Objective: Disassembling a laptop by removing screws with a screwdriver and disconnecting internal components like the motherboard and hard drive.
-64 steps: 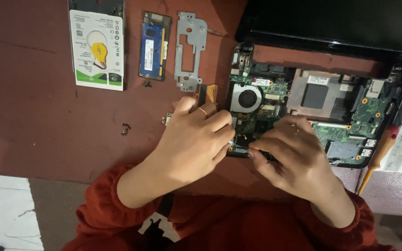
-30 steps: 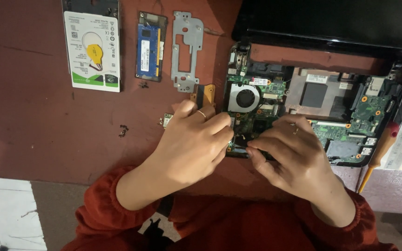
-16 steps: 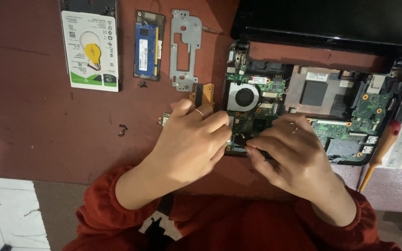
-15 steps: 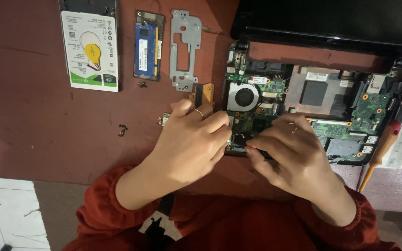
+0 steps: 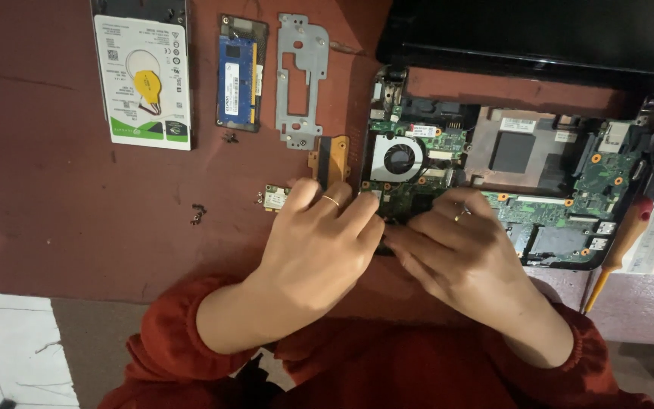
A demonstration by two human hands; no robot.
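Head view: the left hand point(image 5: 319, 242) and right hand point(image 5: 456, 254) are pressed fingertip to fingertip, curled narrow on the near edge of the opened laptop's motherboard point(image 5: 493, 182) (grasp hidden). A fan point(image 5: 399, 159) sits at twelve o'clock; careful prying seems needed.

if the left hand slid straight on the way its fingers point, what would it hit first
The left hand points up and right, fingertips at the circuit board's near edge. Going on, it would likely meet the round fan first, though its height above the board is unclear.
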